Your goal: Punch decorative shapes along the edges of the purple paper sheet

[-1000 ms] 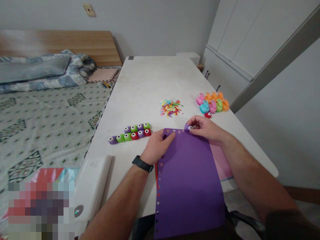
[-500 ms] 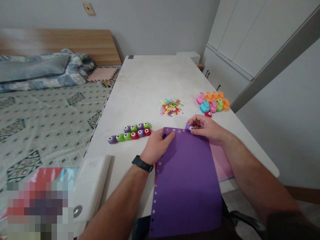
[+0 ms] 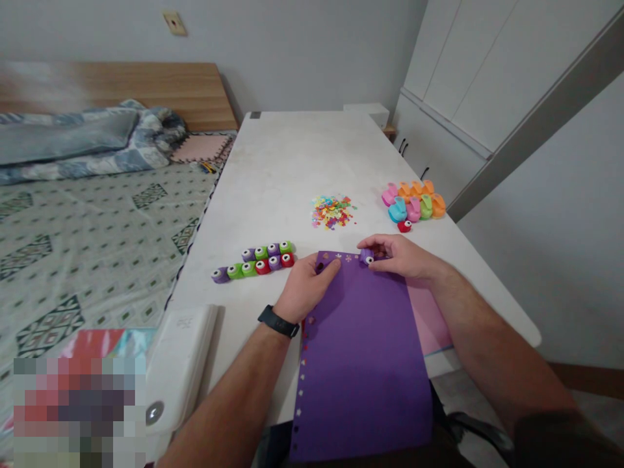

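A purple sheet (image 3: pixel 365 351) hangs over the table's near edge, with small shaped holes along its left and top edges. My left hand (image 3: pixel 309 279) is closed on its upper left corner, thumb on top. In my right hand (image 3: pixel 394 255) is a small purple craft punch (image 3: pixel 367 257) with a white top, held between thumb and fingers at the sheet's top edge. Whether the sheet's edge sits inside the punch's slot is hard to see. Pink paper (image 3: pixel 429 317) lies partly under the purple sheet and my right forearm.
Two rows of small purple, green and red punches (image 3: pixel 248 268) stand on the left of the white table (image 3: pixel 287 156). Colourful paper bits (image 3: pixel 334 211) are heaped mid-table. Larger punches (image 3: pixel 414 207) and a red one (image 3: pixel 404 226) stand right. A white device (image 3: pixel 180 364) lies near left.
My right hand has moved the purple punch slightly left and down along the sheet's top edge, and its white top now faces more toward me. My left hand keeps its hold.
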A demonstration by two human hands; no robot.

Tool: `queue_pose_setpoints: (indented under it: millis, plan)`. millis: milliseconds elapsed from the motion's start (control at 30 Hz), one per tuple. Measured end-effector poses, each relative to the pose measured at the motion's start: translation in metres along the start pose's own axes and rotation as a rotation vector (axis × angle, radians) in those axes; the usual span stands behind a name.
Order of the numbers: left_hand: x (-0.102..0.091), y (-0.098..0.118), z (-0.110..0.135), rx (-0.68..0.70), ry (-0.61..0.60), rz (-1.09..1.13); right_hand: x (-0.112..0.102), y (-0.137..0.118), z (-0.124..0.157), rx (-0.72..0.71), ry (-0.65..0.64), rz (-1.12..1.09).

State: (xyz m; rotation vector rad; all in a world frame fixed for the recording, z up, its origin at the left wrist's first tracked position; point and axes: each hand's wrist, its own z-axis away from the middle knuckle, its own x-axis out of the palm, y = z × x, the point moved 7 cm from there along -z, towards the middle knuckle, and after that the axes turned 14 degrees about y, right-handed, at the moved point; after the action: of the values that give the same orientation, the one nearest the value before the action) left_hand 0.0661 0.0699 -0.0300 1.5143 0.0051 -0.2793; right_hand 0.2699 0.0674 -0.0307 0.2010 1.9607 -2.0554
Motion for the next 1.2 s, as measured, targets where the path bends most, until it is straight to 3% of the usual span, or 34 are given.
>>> queue_pose_setpoints:
  millis: [233,467,1200]
  plan:
    - [0.0,0.0,0.002,-0.002,-0.006,0.027,0.002,-0.015,0.005,-0.104,-0.025,0.09]
    - [0.002,-0.002,0.002,-0.005,-0.02,0.029,0.002,-0.013,0.004,-0.147,-0.008,0.195]
    - [0.003,-0.002,0.004,-0.032,-0.035,0.038,0.005,-0.015,0.005,-0.112,-0.037,0.122]
